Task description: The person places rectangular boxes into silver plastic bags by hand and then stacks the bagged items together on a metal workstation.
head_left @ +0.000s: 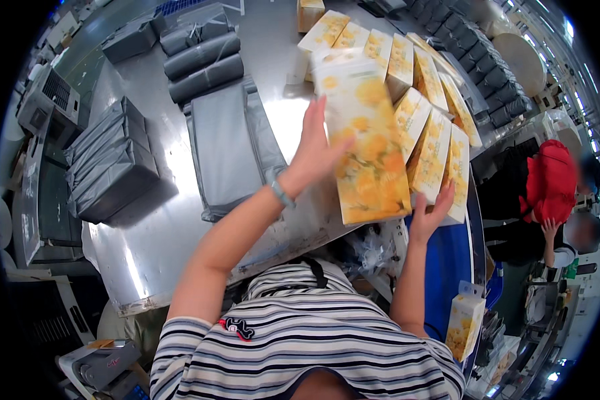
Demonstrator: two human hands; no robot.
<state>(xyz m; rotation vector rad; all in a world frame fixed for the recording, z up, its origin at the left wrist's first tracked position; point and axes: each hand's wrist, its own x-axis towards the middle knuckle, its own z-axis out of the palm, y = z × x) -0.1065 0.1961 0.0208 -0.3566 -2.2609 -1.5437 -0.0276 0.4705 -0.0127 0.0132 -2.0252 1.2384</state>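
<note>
A tall white carton printed with yellow flowers (370, 157) is raised above the metal table, slightly tilted and blurred at its top. My left hand (313, 150) holds its left side, with the thumb lying across the printed face and the fingers stretched up along the edge. By the carton's lower right corner is my right hand (433, 215), fingers spread; whether it touches the carton I cannot tell. Behind and to the right, several like flowered cartons (428, 150) lean against one another in rows.
On the metal table (287, 123) lie a stack of flat grey plastic bags (227, 147), grey bag rolls (207, 70) and a grey wrapped parcel (110, 163). Blue surface (450, 257) at right; a flowered carton (465, 323) stands lower right. Another person in red (550, 180) is beyond.
</note>
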